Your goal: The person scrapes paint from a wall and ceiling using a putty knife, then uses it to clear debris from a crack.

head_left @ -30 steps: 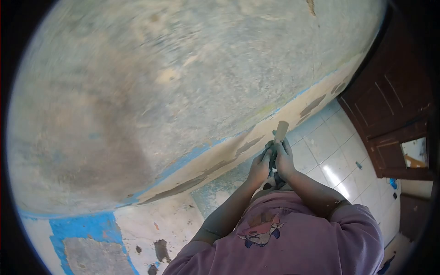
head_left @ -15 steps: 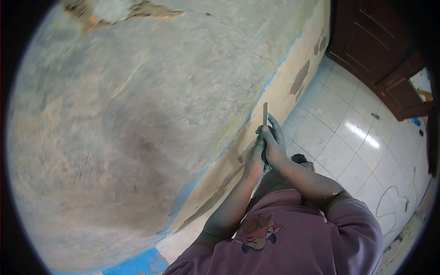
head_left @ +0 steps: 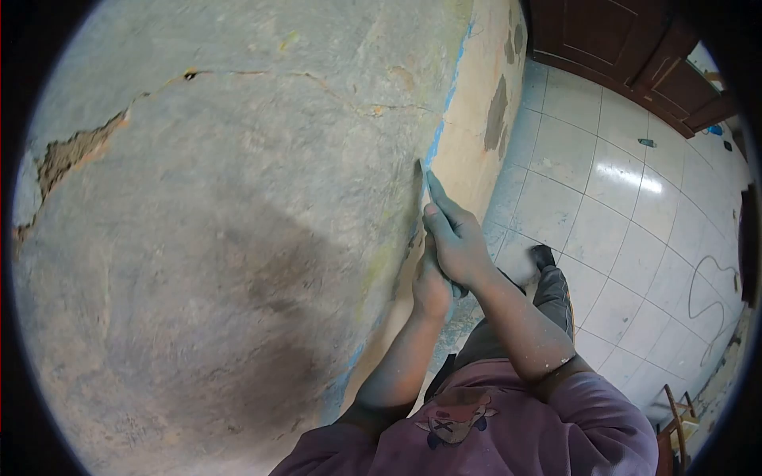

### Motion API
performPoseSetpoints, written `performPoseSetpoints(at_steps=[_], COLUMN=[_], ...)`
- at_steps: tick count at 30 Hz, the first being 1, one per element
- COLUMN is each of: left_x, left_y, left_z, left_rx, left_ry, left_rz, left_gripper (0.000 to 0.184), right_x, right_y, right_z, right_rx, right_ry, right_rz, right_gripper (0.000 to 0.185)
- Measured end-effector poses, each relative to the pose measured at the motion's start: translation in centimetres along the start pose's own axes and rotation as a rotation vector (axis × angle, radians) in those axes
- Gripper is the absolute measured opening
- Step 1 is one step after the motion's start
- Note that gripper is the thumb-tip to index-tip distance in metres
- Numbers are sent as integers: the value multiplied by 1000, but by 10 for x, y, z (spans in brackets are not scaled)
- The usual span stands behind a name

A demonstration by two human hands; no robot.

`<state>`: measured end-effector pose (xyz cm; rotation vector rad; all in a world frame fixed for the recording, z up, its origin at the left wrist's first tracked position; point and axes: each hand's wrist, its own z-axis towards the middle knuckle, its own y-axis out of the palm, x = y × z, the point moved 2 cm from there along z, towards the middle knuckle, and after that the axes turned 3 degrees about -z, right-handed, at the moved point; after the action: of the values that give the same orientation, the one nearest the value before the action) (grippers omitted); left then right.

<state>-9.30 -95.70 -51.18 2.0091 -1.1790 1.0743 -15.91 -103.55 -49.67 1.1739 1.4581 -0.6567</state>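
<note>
Both my hands are wrapped around a thin, flat-bladed scraper [head_left: 422,181], seen nearly edge-on, with its handle hidden in my grip. My right hand [head_left: 460,244] is closed higher up, one finger stretched along the blade. Below it, my left hand [head_left: 433,284] is closed around the lower end. The blade tip lies at the grey wall [head_left: 262,174], by the jagged blue paint edge [head_left: 436,143] where grey meets the cream lower band [head_left: 468,111]. Whether it touches the wall I cannot tell for certain. Grey-blue dust coats my fingers.
A crack with a broken patch [head_left: 75,155] runs across the upper wall. White floor tiles [head_left: 556,206] lie to the right, with a small object [head_left: 647,143] and a loose cable [head_left: 698,293] on them. Dark wooden doors [head_left: 603,32] stand at the far end.
My hands and the scraper have moved left and up, from in front of the cream band to the blue edge. The view has shifted, showing more of the crack and my leg.
</note>
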Motion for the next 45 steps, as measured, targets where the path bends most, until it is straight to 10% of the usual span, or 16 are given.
performPoseSetpoints(at_steps=[7, 13, 15, 20, 22, 23, 25, 32, 36, 39, 41, 42, 44, 45], left_x=[-6, -5, -19, -26, -59, -56, -43, 3, -22, -39, -38, -15, 34, 14], left_y=[0, 17, 23, 7, -22, -12, 8, 40, 32, -10, -7, 22, 81, 62], left_z=[10, 9, 2, 25, 52, 41, 7, 10, 9, 29, 37, 27, -3, 0], left_rx=[17, -41, 131, 105, -1001, -1010, 43, 89, 126, 6, -808, -817, 472, 476], left_ry=[131, -193, 174, -180, 47, 45, 194, -186, 198, 40, 2, 0, -166, -175], left_rz=[80, -16, -30, -276, -903, -896, -104, -121, -274, 261, -811, -807, -375, -369], left_gripper=[42, 48, 50, 54, 53, 53, 49, 57, 50, 44, 45, 45, 36, 36], right_x=[13, 6, 12, 4, -2, 2, 17, -3, 9, -13, -9, 5, 9, 7], right_y=[6, -12, -7, -16, -23, -23, -16, -26, -20, -28, -31, -26, -24, -22], right_z=[3, 10, 2, 18, 23, 18, 3, 23, 8, 32, 27, 16, 15, 15], right_rx=[68, -57, -3, -2, -63, -55, -65, -112, -108, -122, -149, -171, -183, -162], right_ry=[-18, 76, -11, 15, 68, 61, -129, -6, -137, 59, 100, -20, -139, -114], right_rz=[-19, -80, -60, -61, -73, -69, -184, -108, -137, -49, -60, -80, -100, -44], right_gripper=[47, 37, 35, 33, 32, 32, 30, 30, 35, 39, 39, 42, 45, 41])
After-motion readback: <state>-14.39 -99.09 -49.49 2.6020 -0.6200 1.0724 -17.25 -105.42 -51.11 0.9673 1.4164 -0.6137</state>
